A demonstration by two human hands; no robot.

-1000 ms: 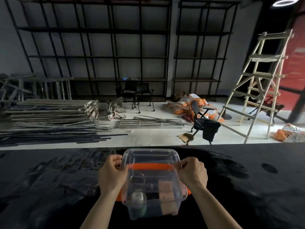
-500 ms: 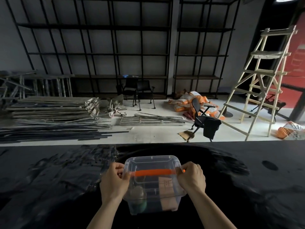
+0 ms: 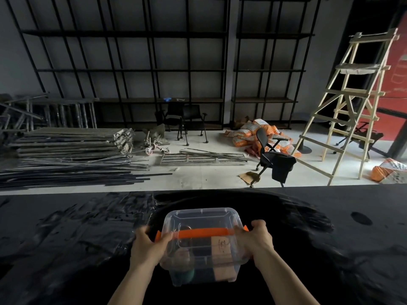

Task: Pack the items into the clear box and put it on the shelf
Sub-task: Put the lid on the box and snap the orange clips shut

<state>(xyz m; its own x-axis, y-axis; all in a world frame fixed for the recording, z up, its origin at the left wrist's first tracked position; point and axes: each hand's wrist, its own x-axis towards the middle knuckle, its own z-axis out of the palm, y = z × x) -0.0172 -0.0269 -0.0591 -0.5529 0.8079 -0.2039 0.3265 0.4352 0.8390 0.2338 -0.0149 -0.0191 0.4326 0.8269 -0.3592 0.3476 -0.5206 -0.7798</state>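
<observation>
A clear plastic box [image 3: 201, 219] with a lid and an orange handle [image 3: 202, 232] sits in front of me on a black table [image 3: 66, 238]. Inside it I make out a tan carton [image 3: 222, 249] on the right and a dark green round item [image 3: 186, 275] at the lower left. My left hand [image 3: 148, 247] grips the box's left side and my right hand [image 3: 256, 241] grips its right side, both at the handle's ends. Tall black metal shelves [image 3: 136, 69] stand against the far wall.
Beyond the table's far edge lie stacked metal bars [image 3: 70, 150], two black chairs [image 3: 182, 118], orange sacks [image 3: 253, 133], an office chair [image 3: 273, 159] draped with dark cloth, and a wooden stepladder [image 3: 352, 102] at the right.
The orange handle has swung from the box's far side toward the middle of the lid. Both hands stayed on the box's sides; the camera view tilted slightly.
</observation>
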